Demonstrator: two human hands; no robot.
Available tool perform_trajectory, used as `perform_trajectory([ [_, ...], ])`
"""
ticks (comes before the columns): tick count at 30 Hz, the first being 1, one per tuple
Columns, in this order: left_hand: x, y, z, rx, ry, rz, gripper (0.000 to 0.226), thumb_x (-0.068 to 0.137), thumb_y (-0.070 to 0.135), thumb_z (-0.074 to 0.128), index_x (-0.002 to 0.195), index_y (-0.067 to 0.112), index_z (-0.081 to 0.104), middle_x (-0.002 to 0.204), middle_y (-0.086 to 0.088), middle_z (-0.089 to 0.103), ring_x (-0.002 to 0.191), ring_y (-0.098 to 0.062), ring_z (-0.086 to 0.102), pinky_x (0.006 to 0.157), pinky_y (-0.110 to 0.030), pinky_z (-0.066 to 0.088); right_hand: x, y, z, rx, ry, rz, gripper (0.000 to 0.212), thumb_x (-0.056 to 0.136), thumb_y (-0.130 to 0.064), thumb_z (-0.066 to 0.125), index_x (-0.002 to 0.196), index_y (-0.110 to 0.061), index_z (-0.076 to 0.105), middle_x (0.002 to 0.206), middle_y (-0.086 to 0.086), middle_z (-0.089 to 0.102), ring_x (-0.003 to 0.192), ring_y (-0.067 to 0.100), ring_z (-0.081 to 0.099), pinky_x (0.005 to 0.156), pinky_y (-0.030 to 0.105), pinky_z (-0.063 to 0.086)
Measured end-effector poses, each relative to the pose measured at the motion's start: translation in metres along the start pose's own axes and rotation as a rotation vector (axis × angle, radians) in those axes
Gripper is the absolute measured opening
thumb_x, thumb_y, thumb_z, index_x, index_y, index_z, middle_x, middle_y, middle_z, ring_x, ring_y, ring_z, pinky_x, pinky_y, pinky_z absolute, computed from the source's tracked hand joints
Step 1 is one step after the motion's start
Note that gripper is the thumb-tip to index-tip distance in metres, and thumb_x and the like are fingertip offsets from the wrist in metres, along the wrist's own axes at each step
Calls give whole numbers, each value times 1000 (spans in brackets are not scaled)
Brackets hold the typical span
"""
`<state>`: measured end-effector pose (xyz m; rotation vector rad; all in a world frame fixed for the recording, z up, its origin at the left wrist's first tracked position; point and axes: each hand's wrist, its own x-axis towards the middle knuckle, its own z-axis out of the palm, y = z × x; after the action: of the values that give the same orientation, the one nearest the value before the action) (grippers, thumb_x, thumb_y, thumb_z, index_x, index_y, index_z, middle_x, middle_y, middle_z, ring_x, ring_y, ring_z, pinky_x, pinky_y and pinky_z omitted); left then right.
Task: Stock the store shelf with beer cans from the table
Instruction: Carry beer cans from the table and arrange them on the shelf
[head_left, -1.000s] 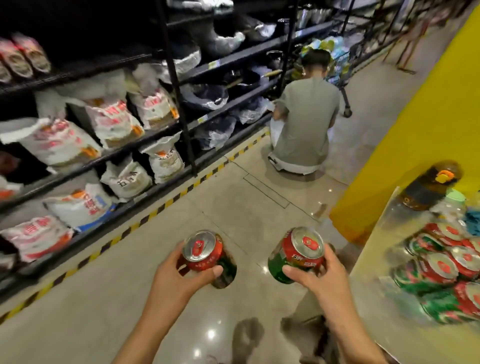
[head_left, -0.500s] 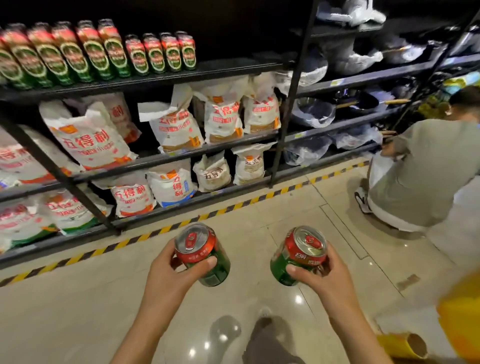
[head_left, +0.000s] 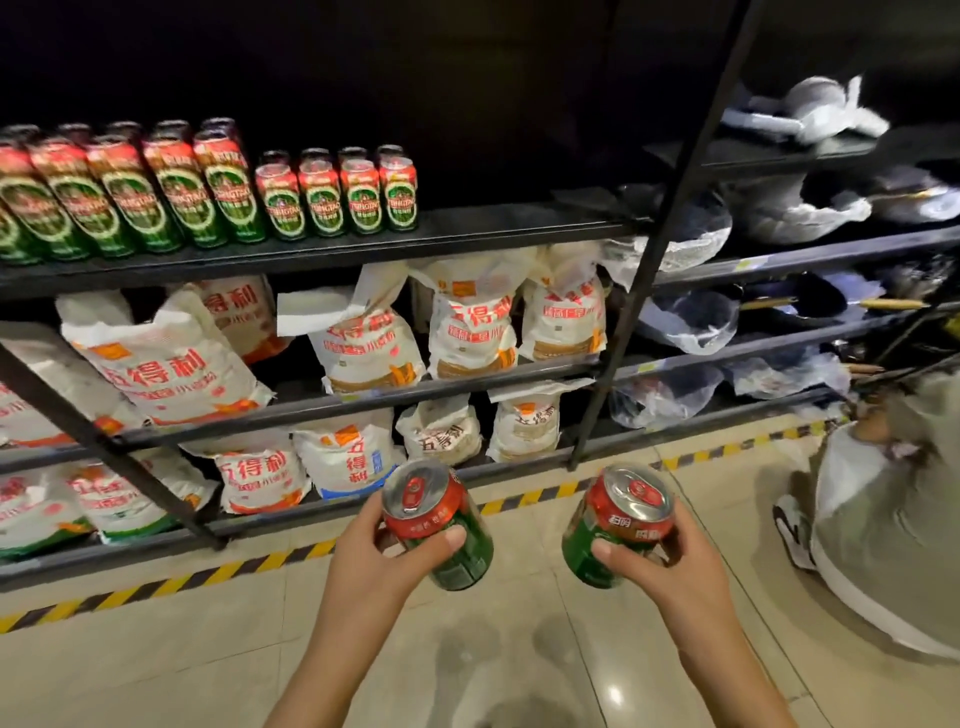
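holding one beer can (head_left: 439, 522) in left grip (head_left: 374, 558); second can (head_left: 615, 525) clasped in right grip (head_left: 670, 566)

Two bare forearms reach in from the bottom edge, with no sleeves, watch, bracelet or rings showing on either. The left hand (head_left: 371, 551) and the right hand (head_left: 667, 564) are gloveless, with short, plain fingernails visible on both thumbs.
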<state>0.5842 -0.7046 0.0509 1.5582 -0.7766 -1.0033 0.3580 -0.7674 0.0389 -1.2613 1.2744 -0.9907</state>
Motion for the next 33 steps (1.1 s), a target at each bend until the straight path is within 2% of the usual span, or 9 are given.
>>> perform_trajectory([
  [5, 60, 9, 2, 25, 77, -49, 71, 41, 46, 89, 104, 33, 60, 100, 11, 67, 97, -6, 60, 74, -22, 46, 79, -10, 19, -7, -97, 11, 62, 63, 0, 81, 108, -36, 57, 104, -11, 65, 88, -10, 60, 63, 7, 47],
  [9, 120, 13, -4, 13, 139, -70, 43, 64, 18, 82, 100, 29, 61, 96, 8, 68, 93, -6, 61, 71, -19, 45, 143, -13, 45, -19, -159, 35, 65, 59, -5, 86, 113, -30, 59, 108, -7, 66, 95, -2, 60, 67, 9, 47],
  [13, 190, 23, -7, 15, 174, -53, 40, 68, 15, 80, 100, 28, 60, 96, 10, 66, 92, -5, 59, 70, -19, 44, 207, -23, 74, -33, -181, 44, 69, 47, -23, 86, 110, -34, 60, 103, -15, 69, 94, -3, 62, 87, 22, 49],
  [15, 226, 33, -7, 19, 170, -52, 39, 70, 16, 79, 101, 29, 58, 96, 11, 64, 90, -2, 56, 67, -17, 42, 238, -31, 86, -38, -180, 50, 65, 50, -17, 89, 105, -36, 60, 99, -16, 69, 94, -2, 62, 85, 22, 49],
  [19, 295, 52, -4, 33, 136, -56, 41, 68, 23, 81, 102, 31, 59, 98, 9, 67, 95, -6, 58, 72, -22, 46, 301, -44, 103, -1, -176, 52, 63, 58, 1, 85, 103, -35, 59, 100, -12, 68, 87, -1, 65, 66, 14, 52],
  [25, 372, 82, 21, 60, 90, 25, 50, 68, 10, 80, 112, 20, 60, 96, 7, 67, 80, 5, 63, 58, -5, 46, 369, -57, 118, 5, -146, 29, 61, 56, -5, 87, 104, -34, 62, 98, -14, 71, 92, 6, 67, 81, 27, 54],
  [28, 402, 95, 36, 55, 80, 58, 45, 66, 10, 81, 106, 20, 63, 92, 7, 69, 83, 0, 64, 59, -5, 46, 399, -67, 122, -17, -158, 10, 59, 57, -5, 87, 100, -36, 61, 92, -19, 70, 88, -1, 65, 75, 18, 52],
  [30, 419, 103, 46, 51, 80, 82, 42, 66, 10, 81, 102, 23, 63, 90, 8, 69, 79, 6, 63, 59, -4, 45, 420, -74, 124, -15, -184, -9, 58, 59, -3, 86, 99, -36, 60, 91, -16, 70, 85, -2, 65, 68, 14, 53],
  [33, 444, 116, 61, 49, 97, 104, 43, 68, 12, 80, 102, 29, 60, 92, 11, 67, 78, 12, 60, 57, -4, 45, 454, -85, 125, -25, -230, -36, 64, 58, -9, 87, 107, -38, 59, 102, -11, 69, 94, 5, 66, 78, 23, 56],
])
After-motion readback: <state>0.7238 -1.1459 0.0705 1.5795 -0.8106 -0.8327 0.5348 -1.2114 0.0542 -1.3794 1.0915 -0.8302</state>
